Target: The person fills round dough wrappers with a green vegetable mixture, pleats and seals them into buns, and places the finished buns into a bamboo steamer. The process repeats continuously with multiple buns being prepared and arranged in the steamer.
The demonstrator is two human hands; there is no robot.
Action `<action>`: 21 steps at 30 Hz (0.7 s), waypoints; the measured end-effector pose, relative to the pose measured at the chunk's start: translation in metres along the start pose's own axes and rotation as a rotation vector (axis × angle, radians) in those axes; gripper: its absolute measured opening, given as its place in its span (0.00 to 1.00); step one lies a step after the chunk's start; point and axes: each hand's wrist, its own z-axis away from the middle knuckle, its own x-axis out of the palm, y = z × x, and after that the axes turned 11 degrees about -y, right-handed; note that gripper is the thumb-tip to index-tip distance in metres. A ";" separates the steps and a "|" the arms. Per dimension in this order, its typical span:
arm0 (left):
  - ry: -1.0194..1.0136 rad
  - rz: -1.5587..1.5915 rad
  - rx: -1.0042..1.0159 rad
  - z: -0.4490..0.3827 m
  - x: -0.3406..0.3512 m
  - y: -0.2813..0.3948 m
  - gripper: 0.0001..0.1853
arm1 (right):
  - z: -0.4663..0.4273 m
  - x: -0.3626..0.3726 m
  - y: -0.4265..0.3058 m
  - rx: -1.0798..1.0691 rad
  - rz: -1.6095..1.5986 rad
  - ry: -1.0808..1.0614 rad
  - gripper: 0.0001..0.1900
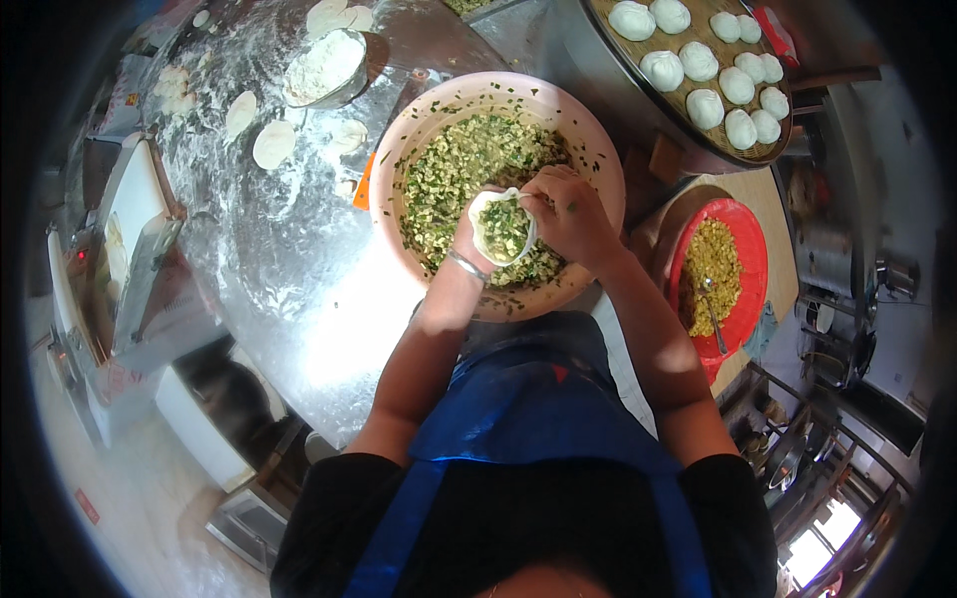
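Over a large pink basin (385,179) of chopped green and pale filling (448,161), my left hand (465,238) cups a round dough wrapper (478,241). Green filling lies in the wrapper's middle. A metal bangle (469,264) circles my left wrist. The fingers of my right hand (572,217) pinch the wrapper's upper right edge, and a green speck sticks to the back of that hand. The wrapper's rim stands up in a few folds, with its top uncovered. An orange object (364,183), perhaps a handle, shows beside the basin's left side.
Flat dough rounds (274,145) and a bowl of flour (325,67) rest on the floured metal table (247,247). At upper right, a steamer tray (643,97) holds several shaped buns (662,71). Below it stands a red basin (757,254) with yellowish filling and a spoon (714,321).
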 end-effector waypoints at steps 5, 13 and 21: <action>-0.139 0.104 -0.092 -0.003 0.008 -0.010 0.18 | 0.006 -0.006 -0.005 0.027 0.054 0.034 0.02; 0.055 -0.080 0.179 0.006 0.024 -0.025 0.20 | 0.012 -0.006 -0.015 0.017 0.065 0.051 0.03; 0.105 -0.174 0.192 0.015 0.039 -0.030 0.14 | 0.010 -0.010 -0.017 -0.019 0.104 0.002 0.05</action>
